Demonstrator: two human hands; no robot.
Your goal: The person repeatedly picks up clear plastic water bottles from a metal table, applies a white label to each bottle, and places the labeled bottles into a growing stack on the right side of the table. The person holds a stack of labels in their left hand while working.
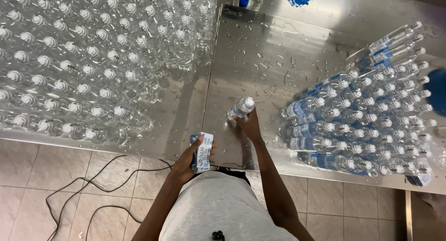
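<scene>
With a stack of labelled bottles (357,125) lying at the worktop's (260,50) right edge and many bare bottles (83,59) standing unlabelled at its left, the left hand (188,162) clasps a wad of labels (202,151) while the right hand (251,127) grips one bottle (241,107) near the front edge.

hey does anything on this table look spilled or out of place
Yes: water droplets are scattered over the steel table between the upright bottles and the stacked labelled bottles. A black cable also trails loose on the floor.
</scene>
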